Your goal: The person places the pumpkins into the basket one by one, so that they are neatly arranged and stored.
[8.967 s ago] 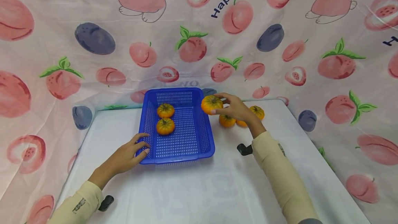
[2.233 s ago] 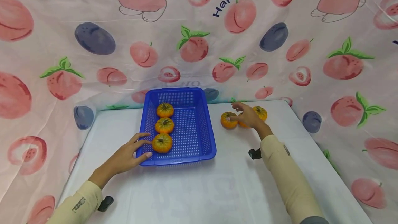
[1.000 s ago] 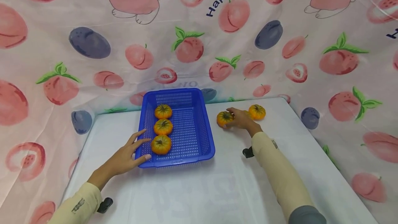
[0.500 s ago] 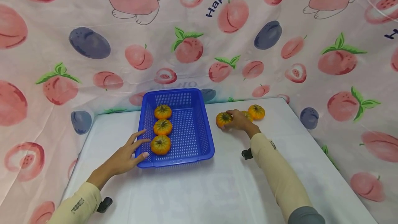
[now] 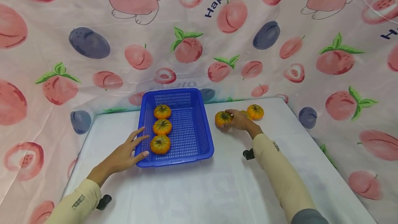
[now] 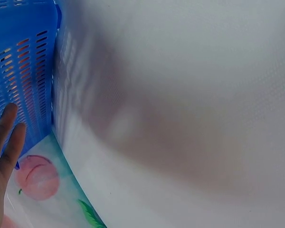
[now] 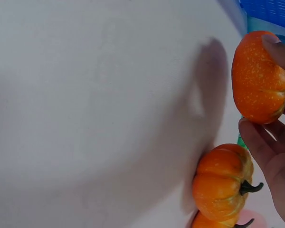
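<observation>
My right hand pinches a small orange pumpkin between thumb and fingers, right of the blue basket. In the right wrist view, this pumpkin appears slightly off the table, its shadow apart from it. Two more pumpkins lie behind that hand: a partly hidden one and one farther right. Three pumpkins form a column along the basket's left side: back, middle and front. My left hand is at the basket's left rim, fingers spread, holding nothing.
A white-covered table bears everything. Behind it and along both sides hangs a pink fruit-print cloth. Dark devices stick out at the left cuff and right cuff.
A third pumpkin, held near the basket's right rim 9 seconds ago, now lies inside at the front. My right hand has since gripped another pumpkin. My left hand stays at the rim.
</observation>
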Available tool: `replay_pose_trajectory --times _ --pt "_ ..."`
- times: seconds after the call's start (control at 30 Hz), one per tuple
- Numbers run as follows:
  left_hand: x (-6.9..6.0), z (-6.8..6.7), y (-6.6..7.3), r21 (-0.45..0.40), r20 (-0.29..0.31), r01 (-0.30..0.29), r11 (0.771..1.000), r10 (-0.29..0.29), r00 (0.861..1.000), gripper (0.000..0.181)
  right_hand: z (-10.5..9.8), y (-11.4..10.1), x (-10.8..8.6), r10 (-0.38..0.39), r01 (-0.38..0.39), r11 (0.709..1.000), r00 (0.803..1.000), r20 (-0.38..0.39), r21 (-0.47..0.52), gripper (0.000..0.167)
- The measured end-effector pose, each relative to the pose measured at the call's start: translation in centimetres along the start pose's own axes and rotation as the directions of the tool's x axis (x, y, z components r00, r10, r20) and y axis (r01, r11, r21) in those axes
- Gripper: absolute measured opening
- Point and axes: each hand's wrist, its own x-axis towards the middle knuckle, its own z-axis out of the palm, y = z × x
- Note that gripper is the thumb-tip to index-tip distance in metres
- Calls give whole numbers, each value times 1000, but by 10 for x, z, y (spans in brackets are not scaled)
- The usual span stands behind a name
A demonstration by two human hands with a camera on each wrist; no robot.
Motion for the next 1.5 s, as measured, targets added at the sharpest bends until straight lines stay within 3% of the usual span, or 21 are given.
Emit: replay_pose_trajectory --times 0.8,1.13,1.3,1.5 --pt "2 -2 0 17 -4 -28 999 28 1000 68 -26 -18 -11 -90 91 995 995 -31 40 82" --pt "3 -1 -1 -6 -2 -2 1000 2 1000 67 -34 -27 -12 -158 160 986 986 -48 42 80" --pt "3 0 -2 -10 -3 1 1000 -1 1000 69 -37 -31 -14 -192 198 976 979 -66 86 79" --pt "3 0 -1 -15 -5 0 1000 0 1000 69 -40 -39 -13 -183 191 972 981 -69 140 81"
